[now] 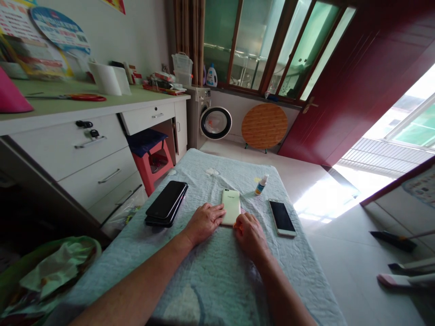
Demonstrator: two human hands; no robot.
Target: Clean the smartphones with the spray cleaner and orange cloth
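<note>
A pale phone (231,206) lies back side up on the cloth-covered table, its camera end pointing away from me. My left hand (205,222) rests at its left edge, fingers stretched out with the tips on the phone. At the lower right corner of the phone, my right hand (250,235) is closed around a small orange cloth (239,225), mostly hidden under the fingers. To the right lies a white phone (282,217) with its dark screen up. A small spray bottle (261,184) stands beyond it. Several dark phones (167,201) are stacked on the left.
The table has a light blue quilted cover (204,280). Left of it are a white desk (84,140) with drawers and a red stool (154,163). A green bin (91,244) holds rubbish at lower left. Behind stands a washing machine (200,97), its door open.
</note>
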